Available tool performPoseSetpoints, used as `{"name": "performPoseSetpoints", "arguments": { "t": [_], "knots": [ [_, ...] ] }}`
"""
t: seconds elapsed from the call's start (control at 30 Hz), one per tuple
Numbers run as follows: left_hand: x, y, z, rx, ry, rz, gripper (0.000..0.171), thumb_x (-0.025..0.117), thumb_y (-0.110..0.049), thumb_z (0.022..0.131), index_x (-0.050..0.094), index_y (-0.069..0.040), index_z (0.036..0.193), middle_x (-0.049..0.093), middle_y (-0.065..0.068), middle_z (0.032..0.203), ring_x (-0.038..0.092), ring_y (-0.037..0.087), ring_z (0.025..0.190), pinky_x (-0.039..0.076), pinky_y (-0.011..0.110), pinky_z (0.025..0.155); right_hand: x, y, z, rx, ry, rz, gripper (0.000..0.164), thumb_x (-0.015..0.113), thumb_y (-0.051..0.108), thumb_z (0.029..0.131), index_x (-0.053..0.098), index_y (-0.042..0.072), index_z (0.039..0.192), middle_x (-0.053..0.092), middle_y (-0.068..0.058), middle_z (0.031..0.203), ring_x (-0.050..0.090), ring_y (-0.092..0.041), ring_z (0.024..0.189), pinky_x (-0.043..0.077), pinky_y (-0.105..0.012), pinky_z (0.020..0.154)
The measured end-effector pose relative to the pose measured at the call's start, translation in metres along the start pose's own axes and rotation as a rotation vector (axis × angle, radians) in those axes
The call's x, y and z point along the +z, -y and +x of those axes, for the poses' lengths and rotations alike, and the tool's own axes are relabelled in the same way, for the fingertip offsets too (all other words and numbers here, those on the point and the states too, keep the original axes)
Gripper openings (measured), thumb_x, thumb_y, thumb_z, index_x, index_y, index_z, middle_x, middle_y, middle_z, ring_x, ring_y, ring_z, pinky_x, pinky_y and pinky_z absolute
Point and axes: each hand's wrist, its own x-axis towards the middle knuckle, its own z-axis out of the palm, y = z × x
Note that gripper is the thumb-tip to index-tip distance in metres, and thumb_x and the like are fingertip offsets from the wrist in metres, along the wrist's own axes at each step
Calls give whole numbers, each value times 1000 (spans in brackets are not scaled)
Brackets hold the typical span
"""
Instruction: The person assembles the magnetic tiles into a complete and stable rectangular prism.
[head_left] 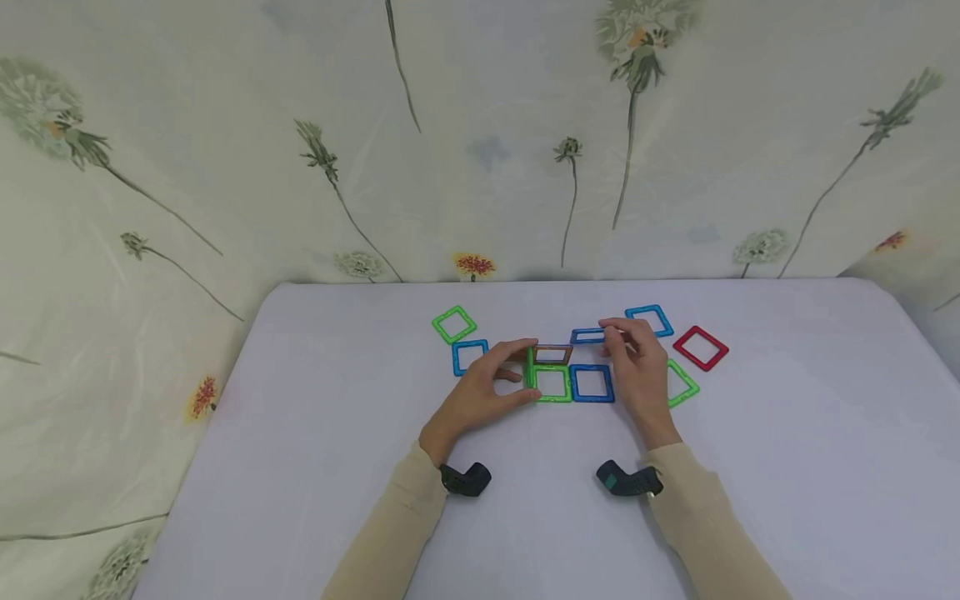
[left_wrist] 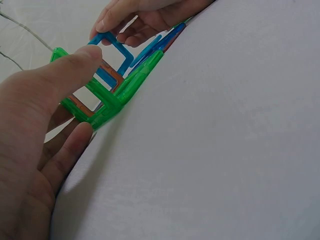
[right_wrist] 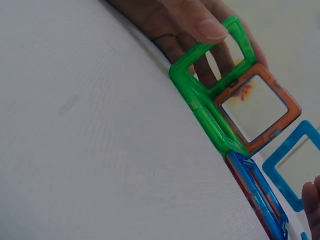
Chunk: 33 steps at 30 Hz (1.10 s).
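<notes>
Just behind the left grip [head_left: 478, 396] and right grip [head_left: 641, 375] sit bent black wrist devices [head_left: 468, 481], the right one marked teal; plain beige sleeves [head_left: 708, 517] run farther back.

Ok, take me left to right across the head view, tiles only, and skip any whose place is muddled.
Loose green tile → raised green tile → flat green tile → flat dark-blue tile → far light-blue tile → red tile.
</notes>
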Motion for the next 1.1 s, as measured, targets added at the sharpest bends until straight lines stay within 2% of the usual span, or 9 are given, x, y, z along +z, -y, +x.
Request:
{"name": "performPoseSetpoints", "arguments": {
  "t": [0.2, 0.5, 0.67, 0.9, 1.1],
  "knots": [
    [0, 0, 0, 3, 1, -6, 68, 72, -30, 83, 39, -24, 143, 51, -8, 130, 51, 5, 115, 52, 18, 90, 0, 0, 0, -26, -8, -6, 26, 51, 35, 97, 64, 18, 112, 54, 10, 97, 55, -10, 74, 46, -7, 71],
    [0, 1, 0, 2, 1, -10, 69, 72, -31, 83, 39, -21, 143, 51, -9, 129, 51, 5, 114, 52, 18, 90, -1, -2, 0, -54, -22, -10, 23, 51, 25, 98, 64, 11, 109, 57, 2, 100, 51, -5, 78, 46, -5, 72],
    [1, 2, -1, 6, 0, -24, 68, 72, -29, 83, 39, -22, 142, 51, -9, 130, 51, 5, 115, 52, 18, 89, -2, 0, -2, -47, -34, -20, 21, 50, 20, 98, 64, 7, 108, 57, 0, 99, 49, -3, 73, 43, -5, 70],
    [1, 1, -1, -16, 5, -15, 69, 72, -32, 83, 39, -24, 143, 51, -9, 130, 52, 4, 113, 51, 17, 90, -4, 25, -7, -33, -32, -23, 22, 48, 14, 98, 62, -1, 105, 57, -8, 96, 47, -4, 71, 41, -6, 70],
    [0, 1, -1, -8, 6, -13, 69, 72, -32, 83, 39, -22, 143, 51, -7, 129, 53, 5, 113, 51, 17, 89, -7, 34, -10, -18, -23, -17, 21, 48, 15, 98, 63, 1, 104, 58, -6, 97, 47, -3, 77, 40, -6, 73]
  ]
}}
